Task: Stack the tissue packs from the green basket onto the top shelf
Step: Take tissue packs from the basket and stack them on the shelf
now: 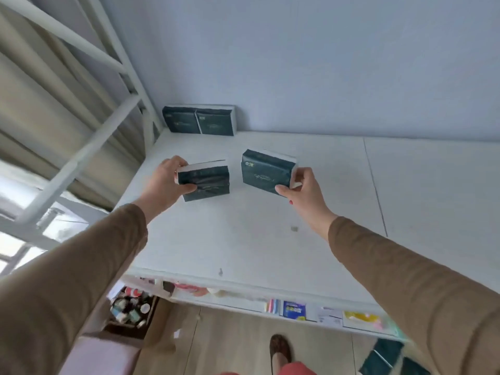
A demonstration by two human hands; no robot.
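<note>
- Brown knitted sleeves (67, 280) of both arms are closest to the camera and reach up over the white top shelf (270, 226).
- Left hand (165, 182) grips a dark green plastic tissue pack (207, 182) at its left end, with the thumb under it and the fingers curled over its white upper edge.
- Right hand (303, 190) pinches a second dark green tissue pack (266, 171) at its lower right corner, between the thumb and the curled fingers.
- Both packs are over the middle of the shelf, side by side, with a small gap between them; I cannot tell if they touch the board.
- Two more dark green tissue packs (200, 121) stand side by side in the far left corner of the shelf, against the pale wall (297, 63).
- Below the front edge of the shelf, small coloured items (295, 309) lie on a lower shelf.
- More dark green packs (384, 353) are visible at the bottom right, near the floor.
</note>
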